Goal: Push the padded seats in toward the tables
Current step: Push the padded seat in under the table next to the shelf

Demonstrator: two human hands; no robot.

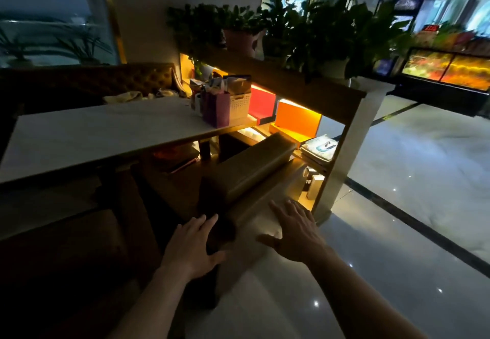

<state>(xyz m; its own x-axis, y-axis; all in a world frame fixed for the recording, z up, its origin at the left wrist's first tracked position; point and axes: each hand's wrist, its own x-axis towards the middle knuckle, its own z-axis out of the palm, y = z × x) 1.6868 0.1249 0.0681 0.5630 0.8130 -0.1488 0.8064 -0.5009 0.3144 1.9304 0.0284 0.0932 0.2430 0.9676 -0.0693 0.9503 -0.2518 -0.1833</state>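
Hands first: both are out in front, fingers spread wide and flat, not wrapped around anything. The left hand sits at about 7 o'clock from frame centre, palm against the dark near end of the padded seat, thumb sticking out toward 3 o'clock. The right hand is at roughly 5 o'clock, palm down on the seat's lighter, lit side panel, fingers pointing up toward 11 o'clock. So the seat's near corner runs right between the two hands, left one on the shadowed face, right one on the glowing face. Can't tell how hard either is pressing, it's pretty dim and a bit blurry down there.

The seat itself is a long brownish padded bench thing stretching from the hands away toward 1 o'clock, with its far end near the lit shelf unit. It lies just beside the table, at the table's 4 o'clock edge, and the far part looks tucked slightly under the tabletop's corner.

On the table's far end there's a purple bag and a white basket touching each other. Orange and red boxes glow inside the shelf, and a row of potted plants sits on top at 12 o'clock. Shiny tiled floor fills the 3 to 5 o'clock side.
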